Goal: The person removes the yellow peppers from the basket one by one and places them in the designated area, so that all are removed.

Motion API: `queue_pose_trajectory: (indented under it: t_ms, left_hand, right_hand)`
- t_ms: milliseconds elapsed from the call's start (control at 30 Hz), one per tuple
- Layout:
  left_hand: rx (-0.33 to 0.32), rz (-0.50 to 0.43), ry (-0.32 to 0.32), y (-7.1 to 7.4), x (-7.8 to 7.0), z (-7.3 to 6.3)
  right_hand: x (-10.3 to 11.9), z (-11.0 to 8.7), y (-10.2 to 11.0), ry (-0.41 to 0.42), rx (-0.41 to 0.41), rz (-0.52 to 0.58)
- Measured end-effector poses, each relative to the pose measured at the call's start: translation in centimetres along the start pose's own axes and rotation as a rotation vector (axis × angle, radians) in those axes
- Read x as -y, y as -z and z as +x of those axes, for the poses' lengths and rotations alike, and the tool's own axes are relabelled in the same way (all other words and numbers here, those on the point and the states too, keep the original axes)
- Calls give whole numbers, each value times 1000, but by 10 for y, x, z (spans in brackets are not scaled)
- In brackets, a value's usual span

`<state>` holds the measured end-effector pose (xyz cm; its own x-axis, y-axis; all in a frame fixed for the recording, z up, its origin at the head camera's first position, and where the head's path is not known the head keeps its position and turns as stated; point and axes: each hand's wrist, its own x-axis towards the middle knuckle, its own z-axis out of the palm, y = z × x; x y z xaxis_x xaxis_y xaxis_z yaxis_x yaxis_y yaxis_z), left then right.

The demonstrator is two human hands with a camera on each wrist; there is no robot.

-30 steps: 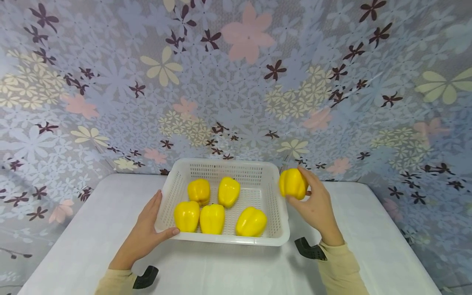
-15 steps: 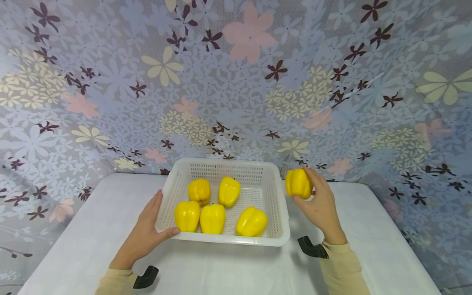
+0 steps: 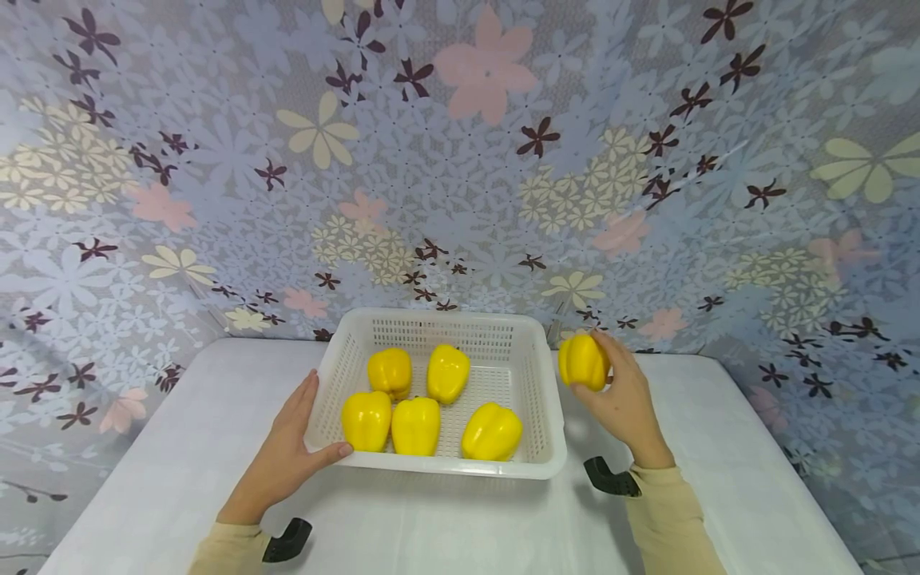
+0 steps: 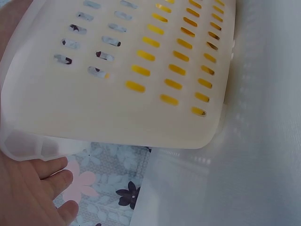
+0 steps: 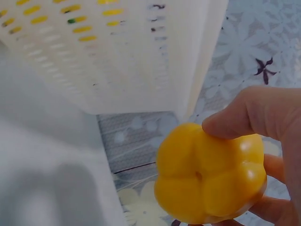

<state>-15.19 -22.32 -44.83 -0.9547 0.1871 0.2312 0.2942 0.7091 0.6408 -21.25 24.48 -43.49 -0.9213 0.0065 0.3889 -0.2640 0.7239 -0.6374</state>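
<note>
My left hand (image 3: 283,455) holds the left front corner of a white perforated plastic basket (image 3: 446,465), its thumb over the rim and its fingers along the outer side. In the left wrist view, fingertips show beneath the rim of the basket (image 4: 94,113). Several yellow bell peppers lie inside, among them one bell pepper (image 3: 492,432) at the front right. Just outside the right wall, my right hand (image 3: 625,403) grips another yellow bell pepper (image 3: 583,362) between thumb and fingers. The right wrist view shows the lobed end of this bell pepper (image 5: 207,176), with some fingers partly hidden behind it.
The basket stands at the back middle of a white-covered table (image 3: 446,527). A flower-patterned cloth (image 3: 460,160) hangs right behind it. Black curved pieces (image 3: 611,477) sit at both wrists.
My right hand has moved a little to the right with the bell pepper, away from the basket, then slightly lower. The left hand and the basket have stayed in place.
</note>
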Motion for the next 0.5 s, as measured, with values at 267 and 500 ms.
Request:
queue_pose_trajectory:
  t_ms: [267, 500]
  left_hand:
    - [-10, -8, -3, -2, 1, 0]
    - [-12, -6, -3, -2, 1, -1]
  right_hand:
    - [-16, 2, -6, 9, 28, -2]
    - [-26, 1, -13, -17, 71, -7]
